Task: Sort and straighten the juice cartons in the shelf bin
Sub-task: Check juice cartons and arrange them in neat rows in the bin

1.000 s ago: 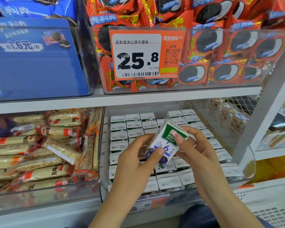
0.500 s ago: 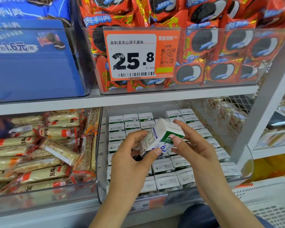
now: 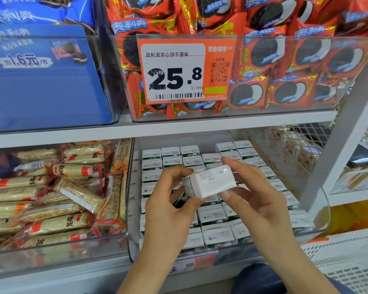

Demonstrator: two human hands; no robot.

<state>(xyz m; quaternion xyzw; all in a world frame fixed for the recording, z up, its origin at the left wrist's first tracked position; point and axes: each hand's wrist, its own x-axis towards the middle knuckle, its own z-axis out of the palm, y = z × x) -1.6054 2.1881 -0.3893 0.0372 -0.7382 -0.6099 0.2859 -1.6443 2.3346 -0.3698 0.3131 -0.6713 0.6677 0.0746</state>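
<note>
A small white juice carton (image 3: 212,181) is held above the clear shelf bin (image 3: 132,209), its white top face turned toward me. My left hand (image 3: 168,213) pinches its left end with thumb and fingers. My right hand (image 3: 253,200) grips its right end, fingers behind and thumb under the front edge. Below, several rows of juice cartons (image 3: 212,215) stand upright in the bin, tops up. A dark gap shows among them just under the held carton, partly hidden by my left hand.
A bin of long rice-cracker packs (image 3: 51,194) sits left of the juice bin. On the shelf above are red cookie packs (image 3: 263,60) behind an orange price tag (image 3: 185,68) and a blue box (image 3: 40,77). A white shelf post (image 3: 344,145) rises on the right.
The carton has been rotated in both hands from showing its printed front face to showing its plain white top, and lowered slightly toward the bin.
</note>
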